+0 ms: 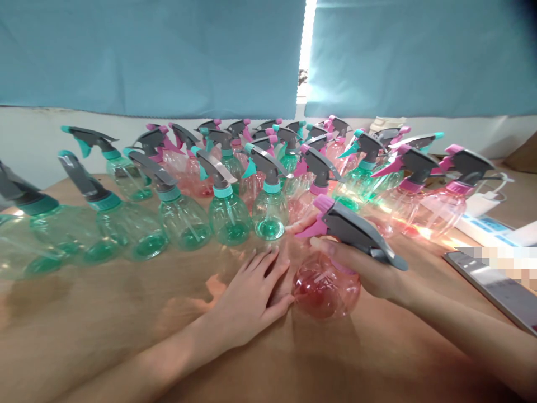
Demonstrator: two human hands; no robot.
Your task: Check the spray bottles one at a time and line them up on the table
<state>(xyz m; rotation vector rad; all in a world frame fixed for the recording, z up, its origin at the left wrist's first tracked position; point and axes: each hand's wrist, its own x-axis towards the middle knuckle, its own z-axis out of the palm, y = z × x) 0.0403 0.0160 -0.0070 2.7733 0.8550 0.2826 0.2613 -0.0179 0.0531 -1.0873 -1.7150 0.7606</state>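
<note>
Head view: the right hand (371,271) is closed around the neck of a pink spray bottle (325,288), which rests near the middle of the worktop (104,330). The left hand (247,296) lies flat with fingers spread, just beside the bottle. Crowded rows of spray bottles (268,210) fill the far edge, and open brown surface lies nearer.

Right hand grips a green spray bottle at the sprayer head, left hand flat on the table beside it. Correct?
Not quite. The spray bottle in the right hand is pink, not green. The rest holds: the grip is at the sprayer head, and the left hand lies flat on the table beside it. The head view shows this.
</note>
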